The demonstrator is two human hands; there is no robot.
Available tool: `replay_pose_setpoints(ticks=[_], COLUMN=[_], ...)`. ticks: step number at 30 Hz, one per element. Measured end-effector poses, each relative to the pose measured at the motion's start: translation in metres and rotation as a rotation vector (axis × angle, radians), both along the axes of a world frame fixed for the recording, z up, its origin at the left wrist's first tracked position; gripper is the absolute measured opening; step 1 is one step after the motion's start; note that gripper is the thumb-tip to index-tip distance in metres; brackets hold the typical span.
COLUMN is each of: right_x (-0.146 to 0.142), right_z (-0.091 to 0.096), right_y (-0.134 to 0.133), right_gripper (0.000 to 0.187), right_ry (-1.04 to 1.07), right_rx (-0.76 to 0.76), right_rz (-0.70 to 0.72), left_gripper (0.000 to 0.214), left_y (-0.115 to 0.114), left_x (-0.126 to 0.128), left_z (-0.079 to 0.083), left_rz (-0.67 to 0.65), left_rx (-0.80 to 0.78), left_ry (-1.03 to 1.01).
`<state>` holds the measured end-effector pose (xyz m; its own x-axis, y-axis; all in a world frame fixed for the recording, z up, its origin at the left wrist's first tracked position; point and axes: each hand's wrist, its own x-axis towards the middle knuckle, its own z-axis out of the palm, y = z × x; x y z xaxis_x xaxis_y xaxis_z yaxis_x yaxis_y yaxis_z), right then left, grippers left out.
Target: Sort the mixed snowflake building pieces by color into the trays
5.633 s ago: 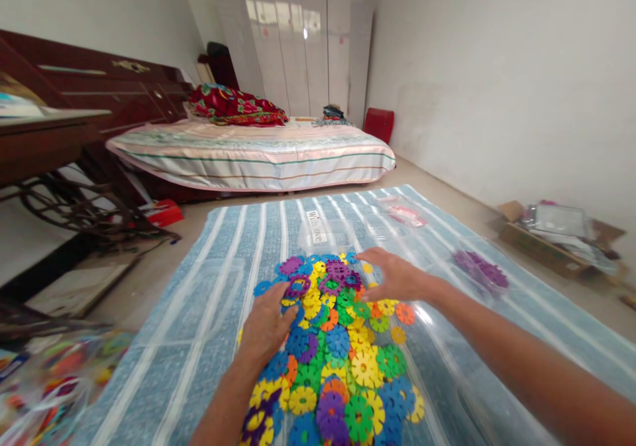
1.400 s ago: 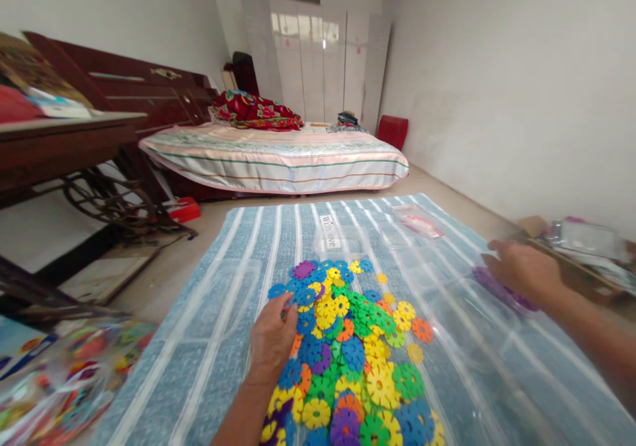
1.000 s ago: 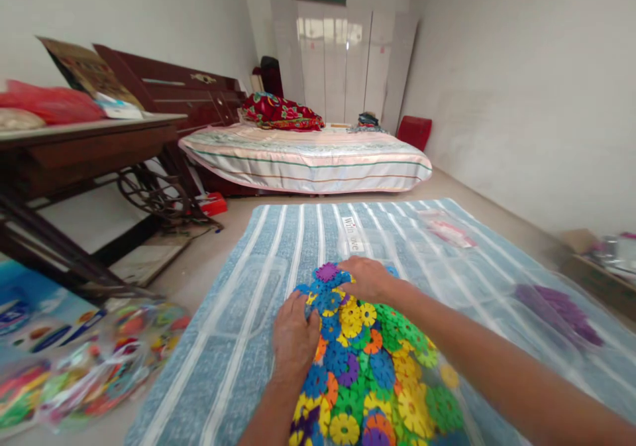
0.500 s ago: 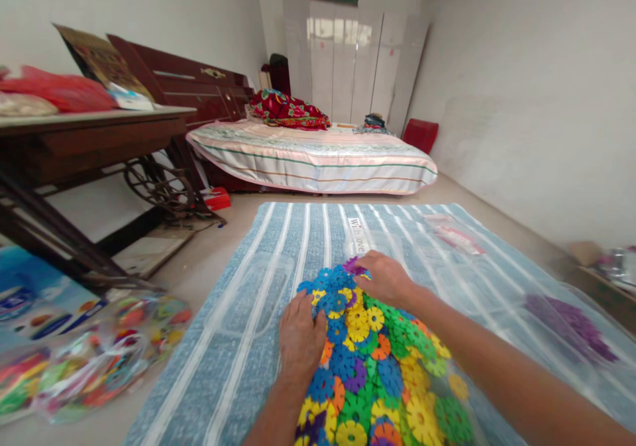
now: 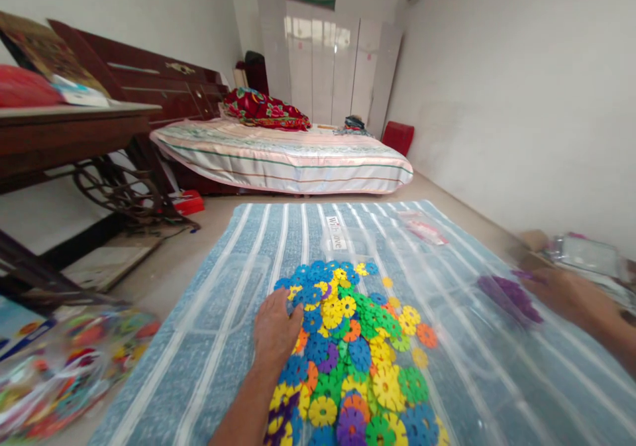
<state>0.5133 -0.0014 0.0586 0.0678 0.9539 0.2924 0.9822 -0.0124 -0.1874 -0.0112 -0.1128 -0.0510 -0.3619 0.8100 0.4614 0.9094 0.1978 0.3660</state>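
Observation:
A heap of flat, toothed plastic discs (image 5: 358,340) in blue, yellow, green, orange and purple lies on a blue striped mat (image 5: 223,340). My left hand (image 5: 274,330) rests flat on the heap's left edge, fingers spread over blue and yellow discs. My right hand (image 5: 571,295) is far out to the right, blurred by motion, right beside a separate pile of purple discs (image 5: 507,297) inside clear plastic. A purple disc (image 5: 521,275) shows at its fingertips.
Clear plastic trays and bags (image 5: 342,237) lie on the mat. A bag of mixed discs (image 5: 64,360) sits on the floor at left, under a dark wooden table (image 5: 74,134). A bed (image 5: 283,158) stands behind; a cardboard box (image 5: 576,250) sits at right.
My right hand has left the top of the heap and swung right to the purple pile. The purple disc at the heap's top is gone. My left hand stayed in place.

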Motion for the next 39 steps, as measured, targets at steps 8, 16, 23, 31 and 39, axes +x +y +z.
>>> replay_pose_setpoints(ticks=[8, 16, 23, 31, 39], right_x=[-0.04, -0.233, -0.376, -0.409, -0.349], right_z=[-0.001, 0.009, -0.018, -0.042, -0.026], right_y=[-0.01, -0.032, -0.013, -0.013, -0.061], right_gripper=[0.035, 0.032, 0.054, 0.048, 0.025], right_ry=[-0.112, 0.108, 0.008, -0.182, -0.103], right_rx=[-0.107, -0.197, -0.331, -0.326, -0.303], right_rz=[0.064, 0.801, 0.984, 0.993, 1.126], left_gripper=[0.036, 0.034, 0.041, 0.042, 0.034], left_y=[-0.006, -0.009, -0.011, -0.013, -0.009], left_x=[0.003, 0.004, 0.009, 0.011, 0.024], left_z=[0.006, 0.007, 0.006, 0.012, 0.022], left_rz=[-0.02, 0.019, 0.081, 0.018, -0.294], left_rx=[-0.013, 0.016, -0.021, -0.079, -0.083], left_ry=[-0.004, -0.016, -0.029, -0.113, -0.247])
